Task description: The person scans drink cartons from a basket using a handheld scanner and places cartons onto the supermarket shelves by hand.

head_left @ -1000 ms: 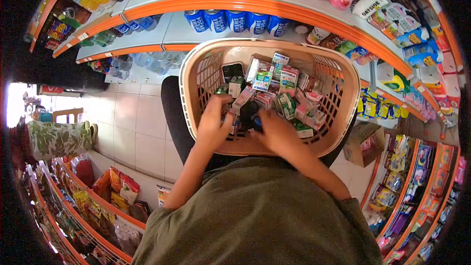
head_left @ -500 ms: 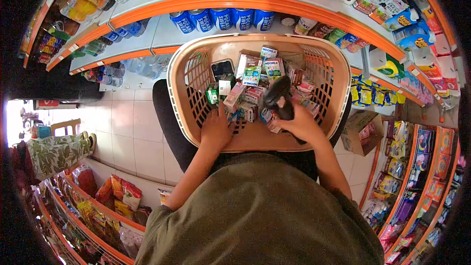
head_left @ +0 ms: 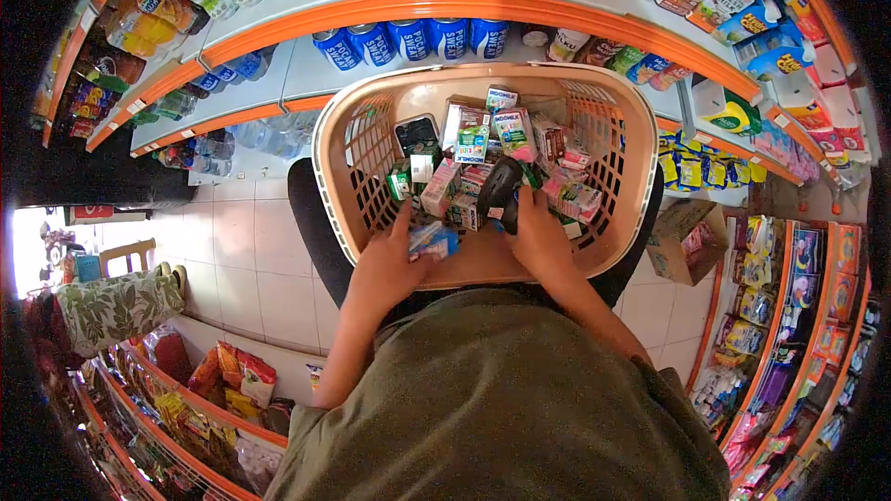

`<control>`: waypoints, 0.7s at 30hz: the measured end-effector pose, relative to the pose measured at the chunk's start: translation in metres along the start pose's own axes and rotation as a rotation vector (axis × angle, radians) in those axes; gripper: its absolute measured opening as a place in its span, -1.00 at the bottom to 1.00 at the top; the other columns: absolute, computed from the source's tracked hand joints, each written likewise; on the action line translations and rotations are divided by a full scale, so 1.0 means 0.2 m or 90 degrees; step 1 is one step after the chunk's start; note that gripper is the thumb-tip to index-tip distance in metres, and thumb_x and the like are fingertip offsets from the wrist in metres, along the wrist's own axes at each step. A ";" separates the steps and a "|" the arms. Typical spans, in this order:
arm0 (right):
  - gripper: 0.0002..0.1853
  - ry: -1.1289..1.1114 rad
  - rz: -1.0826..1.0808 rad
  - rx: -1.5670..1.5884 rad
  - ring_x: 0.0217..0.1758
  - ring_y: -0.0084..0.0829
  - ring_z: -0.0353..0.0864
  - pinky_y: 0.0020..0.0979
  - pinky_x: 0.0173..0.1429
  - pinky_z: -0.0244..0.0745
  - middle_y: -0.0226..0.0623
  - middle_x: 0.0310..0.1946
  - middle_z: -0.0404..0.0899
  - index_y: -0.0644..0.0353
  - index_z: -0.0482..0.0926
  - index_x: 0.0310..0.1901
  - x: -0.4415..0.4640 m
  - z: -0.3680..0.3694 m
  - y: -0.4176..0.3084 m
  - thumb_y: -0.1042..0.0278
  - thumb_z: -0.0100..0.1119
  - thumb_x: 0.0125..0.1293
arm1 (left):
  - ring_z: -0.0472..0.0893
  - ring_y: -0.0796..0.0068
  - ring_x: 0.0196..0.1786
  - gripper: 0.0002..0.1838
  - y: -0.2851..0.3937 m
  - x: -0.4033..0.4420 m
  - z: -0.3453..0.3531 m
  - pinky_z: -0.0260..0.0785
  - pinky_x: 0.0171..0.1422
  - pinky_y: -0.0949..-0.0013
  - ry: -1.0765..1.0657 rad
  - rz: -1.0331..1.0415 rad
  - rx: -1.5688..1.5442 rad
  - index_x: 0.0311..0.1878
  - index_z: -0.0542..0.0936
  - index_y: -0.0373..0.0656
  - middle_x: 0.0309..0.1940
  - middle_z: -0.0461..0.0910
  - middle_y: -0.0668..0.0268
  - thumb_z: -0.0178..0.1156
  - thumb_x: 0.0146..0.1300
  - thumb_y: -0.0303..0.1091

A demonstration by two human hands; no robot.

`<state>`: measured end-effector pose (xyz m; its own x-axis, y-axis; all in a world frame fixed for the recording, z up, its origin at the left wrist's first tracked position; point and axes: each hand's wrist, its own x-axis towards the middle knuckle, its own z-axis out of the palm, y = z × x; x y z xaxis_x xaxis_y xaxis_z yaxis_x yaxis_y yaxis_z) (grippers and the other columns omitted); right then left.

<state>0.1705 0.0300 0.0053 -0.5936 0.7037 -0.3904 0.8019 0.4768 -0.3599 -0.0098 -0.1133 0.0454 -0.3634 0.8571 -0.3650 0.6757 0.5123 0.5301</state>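
Note:
A peach plastic laundry basket [head_left: 334, 223] stands at my lap, with several small Indomilk cartons [head_left: 512, 133] heaped inside. In my right hand [head_left: 541, 237] is a black handheld barcode scanner [head_left: 502, 188], its head tilted over the cartons. Near the basket's front wall, my left hand [head_left: 385, 264] is closed on a small blue-and-white carton [head_left: 433, 241], which is blurred by motion. A black phone-like device [head_left: 418, 134] leans at the back left inside the basket. Pink cartons [head_left: 440, 187] lie between my two hands.
Ahead, an orange-edged shelf [head_left: 436, 5] carries bottles, with blue Pocari Sweat cans [head_left: 408, 40] below it. An open cardboard box [head_left: 687, 241] sits on the floor to the right, beside racks of sachets [head_left: 747, 315]. Snack bags [head_left: 232, 376] fill a low shelf at left.
My left hand has taken hold of the blue-and-white carton and drawn it nearer me. My right hand has shifted left with the scanner, which now points down more over the middle cartons.

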 end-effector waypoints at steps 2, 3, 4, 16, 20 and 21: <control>-0.21 -0.006 0.010 -0.005 -0.17 0.13 0.54 -0.10 -0.30 0.56 0.24 0.06 0.27 0.37 0.06 0.20 0.00 -0.01 0.01 0.39 0.35 0.01 | 0.52 0.12 -0.06 -0.25 -0.02 -0.01 -0.04 0.39 -0.01 0.17 -0.048 -0.024 -0.144 0.34 0.10 -0.28 0.00 0.48 0.00 0.14 0.20 -0.09; -0.22 0.012 0.023 0.043 -0.12 0.12 0.53 -0.10 -0.26 0.55 0.22 0.06 0.29 0.36 0.09 0.19 -0.01 -0.02 0.02 0.41 0.36 -0.02 | 0.52 0.22 -0.07 -0.31 -0.04 0.01 -0.04 0.37 0.00 0.23 -0.102 -0.024 -0.462 0.33 0.14 -0.27 0.01 0.48 0.06 0.10 0.25 -0.10; -0.23 0.031 0.036 0.090 -0.07 0.11 0.51 -0.10 -0.23 0.55 0.19 0.05 0.30 0.34 0.12 0.17 -0.01 -0.02 0.03 0.44 0.37 -0.05 | 0.52 0.31 -0.08 -0.37 -0.05 0.02 -0.04 0.36 0.01 0.29 -0.155 -0.022 -0.781 0.32 0.17 -0.26 0.02 0.48 0.11 0.05 0.30 -0.12; -0.34 0.229 -0.062 0.543 -0.03 -0.46 0.48 -0.39 0.04 0.39 -0.36 -0.07 0.46 0.19 0.27 0.15 -0.04 -0.20 0.18 0.51 0.36 -0.01 | 0.46 0.22 0.13 -0.53 -0.06 0.09 0.16 0.29 0.24 0.23 -0.159 -0.058 -1.298 0.18 0.32 -0.20 0.09 0.45 0.16 -0.09 0.36 -0.06; -0.36 0.165 -0.022 0.847 -0.06 -0.46 0.52 -0.39 0.01 0.44 -0.32 -0.07 0.48 0.17 0.28 0.14 -0.11 -0.27 0.05 0.52 0.34 0.00 | 0.39 0.16 0.22 -0.46 -0.04 0.08 0.16 0.27 0.26 0.16 -0.187 -0.102 -1.251 0.25 0.24 -0.15 0.17 0.39 0.15 0.04 0.30 -0.10; -0.34 0.143 0.019 0.988 -0.03 -0.41 0.51 -0.34 0.05 0.43 -0.31 -0.04 0.48 0.15 0.28 0.16 -0.12 -0.26 0.00 0.52 0.34 -0.01 | 0.36 0.14 0.25 -0.42 -0.01 0.07 0.16 0.25 0.26 0.10 -0.190 -0.060 -1.241 0.28 0.18 -0.11 0.20 0.35 0.15 0.09 0.27 -0.13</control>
<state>0.1878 0.0397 0.0586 -0.4450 0.8307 -0.3344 -0.1207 -0.4257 -0.8968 0.0048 -0.1044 0.0142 -0.1089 0.9001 -0.4219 -0.9112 0.0793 0.4043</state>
